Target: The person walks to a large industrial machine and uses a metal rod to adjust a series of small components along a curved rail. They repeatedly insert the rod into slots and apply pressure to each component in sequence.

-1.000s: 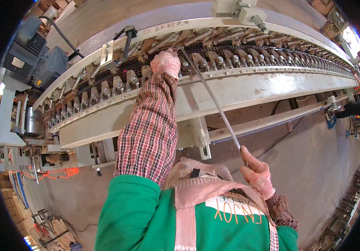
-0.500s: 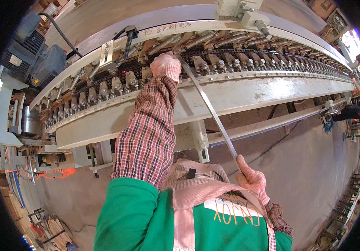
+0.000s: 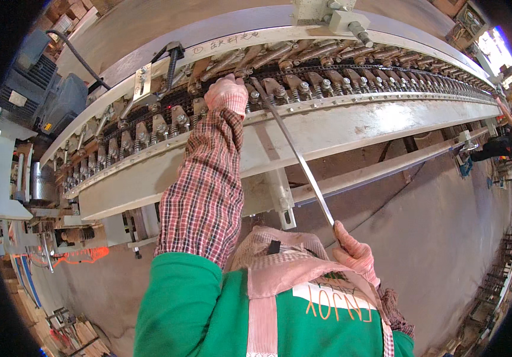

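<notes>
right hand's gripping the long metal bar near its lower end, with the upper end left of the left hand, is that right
Not quite: the head view shows the upper end of the long metal bar to the right of the left hand. The right hand does grip it near its lower end.

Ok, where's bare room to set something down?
Bare floor lies right of the right hand, below the lower rail, and between the green sleeve and wood pile. The spring row beside the left hand is crowded.
</notes>
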Tool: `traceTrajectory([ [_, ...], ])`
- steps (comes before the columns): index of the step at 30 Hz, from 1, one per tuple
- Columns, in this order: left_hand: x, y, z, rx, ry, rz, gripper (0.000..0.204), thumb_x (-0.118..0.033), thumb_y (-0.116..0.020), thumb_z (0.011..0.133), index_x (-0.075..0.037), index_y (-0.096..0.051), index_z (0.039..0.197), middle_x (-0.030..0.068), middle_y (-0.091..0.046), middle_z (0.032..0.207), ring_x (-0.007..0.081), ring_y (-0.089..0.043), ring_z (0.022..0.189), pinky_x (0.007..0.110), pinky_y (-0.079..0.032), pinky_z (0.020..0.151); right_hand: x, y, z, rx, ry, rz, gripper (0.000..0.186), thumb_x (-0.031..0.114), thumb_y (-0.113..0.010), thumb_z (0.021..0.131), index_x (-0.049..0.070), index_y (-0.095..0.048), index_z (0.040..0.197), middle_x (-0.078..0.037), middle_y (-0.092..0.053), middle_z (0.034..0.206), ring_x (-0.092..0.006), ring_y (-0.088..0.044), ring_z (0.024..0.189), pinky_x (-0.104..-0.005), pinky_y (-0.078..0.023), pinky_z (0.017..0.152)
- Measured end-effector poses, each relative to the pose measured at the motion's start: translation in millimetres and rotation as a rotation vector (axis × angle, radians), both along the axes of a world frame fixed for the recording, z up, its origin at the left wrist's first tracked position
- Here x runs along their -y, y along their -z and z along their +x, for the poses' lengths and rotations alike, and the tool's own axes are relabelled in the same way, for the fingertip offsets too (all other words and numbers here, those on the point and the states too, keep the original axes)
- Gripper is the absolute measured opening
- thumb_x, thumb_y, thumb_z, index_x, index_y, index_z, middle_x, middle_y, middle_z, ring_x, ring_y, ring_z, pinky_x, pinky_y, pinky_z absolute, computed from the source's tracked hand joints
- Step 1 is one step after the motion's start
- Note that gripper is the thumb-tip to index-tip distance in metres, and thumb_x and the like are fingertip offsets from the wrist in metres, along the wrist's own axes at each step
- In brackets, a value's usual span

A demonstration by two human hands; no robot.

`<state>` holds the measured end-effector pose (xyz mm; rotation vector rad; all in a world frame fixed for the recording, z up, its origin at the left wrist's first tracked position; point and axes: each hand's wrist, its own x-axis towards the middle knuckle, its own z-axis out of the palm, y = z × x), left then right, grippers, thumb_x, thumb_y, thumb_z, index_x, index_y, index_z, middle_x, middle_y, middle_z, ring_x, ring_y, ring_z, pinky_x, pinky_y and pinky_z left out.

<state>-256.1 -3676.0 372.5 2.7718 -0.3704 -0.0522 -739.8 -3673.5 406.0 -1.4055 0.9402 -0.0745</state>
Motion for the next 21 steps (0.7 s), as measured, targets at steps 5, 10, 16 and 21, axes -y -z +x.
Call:
traceTrajectory([
  [5,2,8,6,-0.021,0.003,-0.032,0.046,-0.053,-0.049,0.101,-0.021,-0.068,0.127,0.0065,-0.067,0.133,0.0293,-0.062,0.124,0.044,-0.051,0.103,21,-5,4,0.035,-0.010,0.055,0.059,-0.003,-0.063,0.090,0.008,-0.055,0.147,0.009,-0.063,0.111,-0.0002,-0.048,0.077,-0.0184,-0.041,0.064],
  [10,5,24,14,0.009,0.012,-0.020,0.053,-0.059,-0.049,0.099,-0.021,-0.068,0.131,0.0061,-0.065,0.136,0.0268,-0.064,0.123,0.041,-0.051,0.104,25,-13,14,-0.026,-0.005,0.178,0.058,-0.003,-0.063,0.090,0.008,-0.056,0.146,0.008,-0.063,0.103,-0.0014,-0.047,0.069,-0.0201,-0.038,0.059],
  [16,13,31,28,0.120,-0.014,0.132,0.053,-0.058,-0.047,0.099,-0.018,-0.072,0.123,0.0095,-0.070,0.126,0.0329,-0.069,0.111,0.046,-0.054,0.097,-24,9,39,0.208,0.156,0.429,0.057,-0.002,-0.065,0.094,0.004,-0.051,0.149,-0.007,-0.063,0.134,-0.0119,-0.063,0.110,-0.0235,-0.048,0.091],
  [21,3,14,14,0.037,0.024,0.057,0.053,-0.057,-0.047,0.099,-0.019,-0.066,0.132,0.0098,-0.066,0.134,0.0326,-0.064,0.120,0.046,-0.051,0.101,1,11,11,0.119,0.024,0.266,0.056,0.000,-0.065,0.095,0.001,-0.049,0.148,-0.012,-0.057,0.146,-0.0151,-0.056,0.128,-0.0278,-0.044,0.108],
])
